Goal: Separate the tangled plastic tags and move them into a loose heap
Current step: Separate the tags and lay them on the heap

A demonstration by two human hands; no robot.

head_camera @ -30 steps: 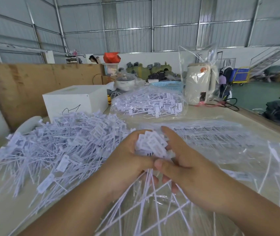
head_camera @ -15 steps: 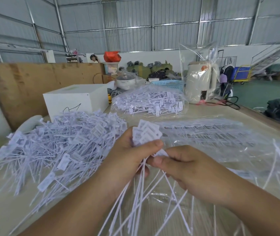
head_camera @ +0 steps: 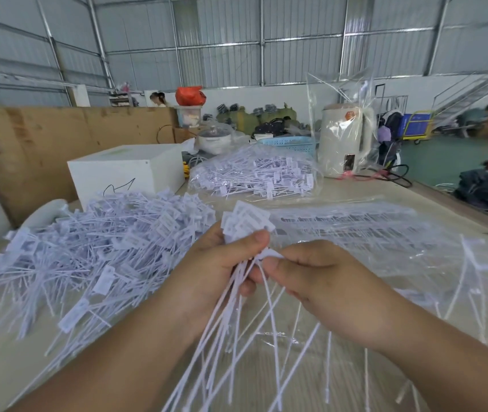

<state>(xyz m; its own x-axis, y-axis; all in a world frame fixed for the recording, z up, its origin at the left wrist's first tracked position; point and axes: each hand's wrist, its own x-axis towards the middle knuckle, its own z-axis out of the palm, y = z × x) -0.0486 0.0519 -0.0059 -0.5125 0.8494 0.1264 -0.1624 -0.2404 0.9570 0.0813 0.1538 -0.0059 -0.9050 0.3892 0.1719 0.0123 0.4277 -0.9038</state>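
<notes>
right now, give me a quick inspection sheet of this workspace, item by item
surface: pale table, partly covered by clear plastic sheeting.
job's things: bunch of tags held up in both hands, tails hanging down; loose heap to the left.
clutter: bagged tags, white box, bagged kettle, blue basket, cooker pot.
grippers: left hand grips the bunch below the heads; right hand pinches one tag at the bunch.
cables: black cable beside the kettle.
surroundings: metal-walled warehouse, plywood board, a person far back.
</notes>
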